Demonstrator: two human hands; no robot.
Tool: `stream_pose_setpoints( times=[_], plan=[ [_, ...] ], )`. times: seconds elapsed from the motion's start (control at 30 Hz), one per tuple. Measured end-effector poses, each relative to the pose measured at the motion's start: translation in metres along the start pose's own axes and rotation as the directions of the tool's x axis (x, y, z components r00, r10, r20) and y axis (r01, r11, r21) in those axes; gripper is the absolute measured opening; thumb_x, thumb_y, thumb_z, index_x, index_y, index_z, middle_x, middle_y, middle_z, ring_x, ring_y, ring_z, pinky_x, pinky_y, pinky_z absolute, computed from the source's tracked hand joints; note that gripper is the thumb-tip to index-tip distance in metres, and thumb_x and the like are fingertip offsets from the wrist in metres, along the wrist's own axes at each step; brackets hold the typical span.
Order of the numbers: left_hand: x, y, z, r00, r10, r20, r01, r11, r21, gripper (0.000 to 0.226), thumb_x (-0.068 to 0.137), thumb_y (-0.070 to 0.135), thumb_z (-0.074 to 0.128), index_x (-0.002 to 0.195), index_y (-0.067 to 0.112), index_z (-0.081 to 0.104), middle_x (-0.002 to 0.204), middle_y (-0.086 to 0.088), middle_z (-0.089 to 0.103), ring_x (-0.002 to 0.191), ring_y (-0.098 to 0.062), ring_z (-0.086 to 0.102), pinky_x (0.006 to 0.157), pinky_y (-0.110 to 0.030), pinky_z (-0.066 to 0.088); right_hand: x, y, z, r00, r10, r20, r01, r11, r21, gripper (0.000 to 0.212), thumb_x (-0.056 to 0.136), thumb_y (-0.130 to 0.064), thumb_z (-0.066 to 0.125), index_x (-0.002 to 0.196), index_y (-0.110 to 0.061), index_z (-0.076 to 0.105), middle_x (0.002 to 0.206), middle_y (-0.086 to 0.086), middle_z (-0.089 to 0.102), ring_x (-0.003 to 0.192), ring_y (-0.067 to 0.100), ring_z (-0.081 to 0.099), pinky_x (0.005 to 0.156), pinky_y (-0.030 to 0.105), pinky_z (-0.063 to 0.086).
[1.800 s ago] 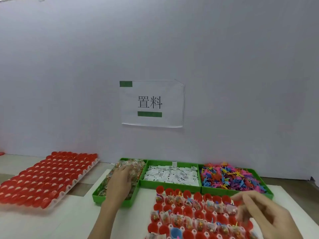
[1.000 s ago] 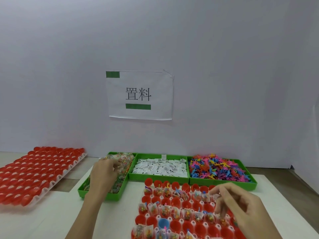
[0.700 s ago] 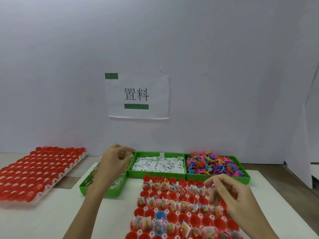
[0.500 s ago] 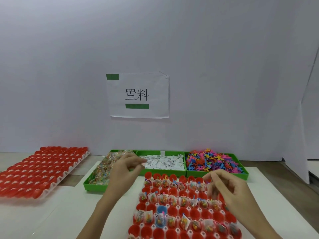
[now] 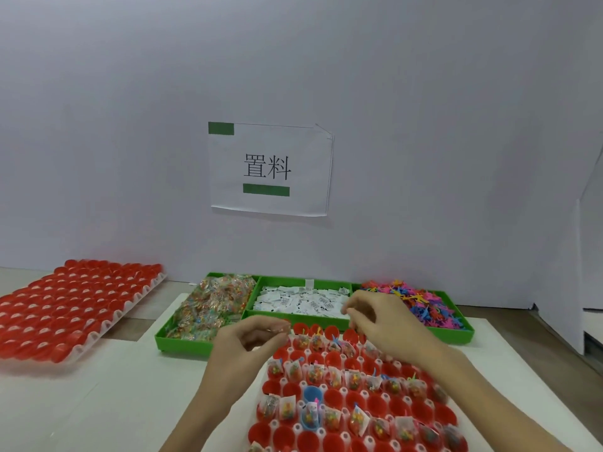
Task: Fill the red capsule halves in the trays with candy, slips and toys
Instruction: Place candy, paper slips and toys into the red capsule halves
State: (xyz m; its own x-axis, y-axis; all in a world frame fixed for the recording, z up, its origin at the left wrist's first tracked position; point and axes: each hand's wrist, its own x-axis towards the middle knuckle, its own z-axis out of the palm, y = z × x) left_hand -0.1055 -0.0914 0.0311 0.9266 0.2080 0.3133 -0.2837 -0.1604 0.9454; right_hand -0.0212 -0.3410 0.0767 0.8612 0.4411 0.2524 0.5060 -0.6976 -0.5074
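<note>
A tray of red capsule halves point(image 5: 375, 406) lies in front of me on the white table; many halves hold clear candy packets and some hold small toys. Behind it stand three green bins: candy packets point(image 5: 212, 308), white slips point(image 5: 300, 301) and coloured toys point(image 5: 424, 309). My left hand point(image 5: 248, 342) hovers at the tray's far left corner, thumb and fingers pinching what looks like a clear candy packet. My right hand point(image 5: 385, 324) is over the tray's far row with its fingers curled together; what it holds, if anything, is hidden.
A second tray of empty red capsule halves point(image 5: 71, 305) lies at the left, partly off the white mat. One blue capsule half point(image 5: 313, 394) sits among the red ones. A paper sign point(image 5: 267, 168) hangs on the wall behind. A white partition point(image 5: 590, 256) stands at the right.
My left hand left the candy bin and moved right to the tray's far left corner. My right hand shifted left along the tray's far row. The camera view tilted slightly.
</note>
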Motion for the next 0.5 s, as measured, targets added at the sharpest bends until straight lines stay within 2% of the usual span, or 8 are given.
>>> stream_pose_setpoints(
  times=[0.07,0.13,0.2,0.27,0.3,0.37,0.43,0.5],
  plan=[
    [-0.001,0.0,0.001,1.0,0.024,0.017,-0.024,1.0,0.005,0.023,0.08,0.01,0.085,0.088,0.031,0.082,0.091,0.0,0.08,0.086,-0.015,0.076,0.076,-0.015,0.057,0.04,0.0,0.009,0.999,-0.021,0.046,0.026,0.993,-0.119,0.019,0.103,-0.024,0.057,0.113,-0.025,0.072,0.101,-0.011,0.074,0.082,-0.001,0.064,0.084,0.022,0.055],
    [-0.001,-0.001,0.001,0.999,0.038,0.012,-0.037,0.999,-0.013,0.023,0.08,0.009,0.085,0.089,0.03,0.083,0.089,-0.001,0.08,0.084,-0.014,0.076,0.075,-0.014,0.057,0.073,0.003,0.021,0.995,-0.012,0.101,0.03,0.984,-0.177,0.022,0.103,-0.019,0.057,0.119,-0.018,0.072,0.115,-0.002,0.074,0.093,0.007,0.065,0.091,0.025,0.053],
    [0.001,-0.004,0.002,0.999,0.047,0.006,-0.047,0.998,-0.036,0.024,0.08,0.006,0.084,0.09,0.027,0.084,0.088,-0.003,0.08,0.083,-0.016,0.076,0.077,-0.017,0.058,0.099,0.006,0.036,0.989,0.007,0.144,0.022,0.98,-0.198,0.025,0.103,-0.017,0.058,0.123,-0.013,0.071,0.124,0.003,0.072,0.106,0.015,0.068,0.098,0.03,0.052],
    [0.003,-0.008,0.003,0.998,0.07,-0.002,-0.07,0.997,-0.043,0.025,0.079,0.004,0.084,0.09,0.026,0.084,0.089,-0.005,0.08,0.084,-0.017,0.077,0.079,-0.02,0.059,0.117,0.009,0.053,0.983,0.034,0.181,0.007,0.974,-0.225,0.027,0.101,-0.017,0.061,0.126,-0.009,0.07,0.127,0.008,0.071,0.111,0.019,0.068,0.102,0.033,0.051],
    [0.004,-0.009,0.003,0.997,0.078,-0.006,-0.078,0.996,-0.04,0.026,0.079,0.003,0.084,0.088,0.027,0.085,0.09,-0.005,0.079,0.083,-0.017,0.077,0.079,-0.021,0.059,0.124,0.01,0.061,0.979,0.051,0.195,-0.002,0.971,-0.239,0.028,0.1,-0.017,0.064,0.126,-0.007,0.07,0.125,0.009,0.072,0.106,0.019,0.069,0.101,0.034,0.051],
    [0.005,-0.012,0.003,0.997,0.082,-0.011,-0.082,0.996,-0.036,0.027,0.079,0.003,0.084,0.087,0.028,0.084,0.092,-0.006,0.078,0.083,-0.017,0.076,0.08,-0.023,0.06,0.133,0.014,0.074,0.977,0.073,0.198,-0.018,0.964,-0.266,0.025,0.096,-0.02,0.07,0.116,-0.006,0.075,0.109,0.011,0.076,0.084,0.016,0.066,0.089,0.033,0.054],
    [0.007,-0.014,0.0,0.996,0.084,-0.01,-0.084,0.996,-0.04,0.026,0.079,0.004,0.083,0.088,0.029,0.084,0.092,-0.007,0.078,0.084,-0.017,0.076,0.08,-0.023,0.06,0.138,0.018,0.082,0.98,0.092,0.174,-0.033,0.949,-0.313,0.02,0.092,-0.023,0.074,0.094,-0.004,0.079,0.081,0.008,0.073,0.065,0.016,0.057,0.072,0.032,0.053],
    [0.008,-0.015,-0.002,0.996,0.087,-0.011,-0.088,0.995,-0.05,0.024,0.079,0.005,0.084,0.089,0.027,0.084,0.092,-0.006,0.079,0.085,-0.017,0.076,0.081,-0.022,0.059,0.14,0.019,0.085,0.982,0.113,0.15,-0.058,0.942,-0.331,0.031,0.09,-0.023,0.076,0.069,-0.001,0.071,0.06,0.006,0.061,0.051,0.015,0.049,0.059,0.029,0.048]
  ],
)
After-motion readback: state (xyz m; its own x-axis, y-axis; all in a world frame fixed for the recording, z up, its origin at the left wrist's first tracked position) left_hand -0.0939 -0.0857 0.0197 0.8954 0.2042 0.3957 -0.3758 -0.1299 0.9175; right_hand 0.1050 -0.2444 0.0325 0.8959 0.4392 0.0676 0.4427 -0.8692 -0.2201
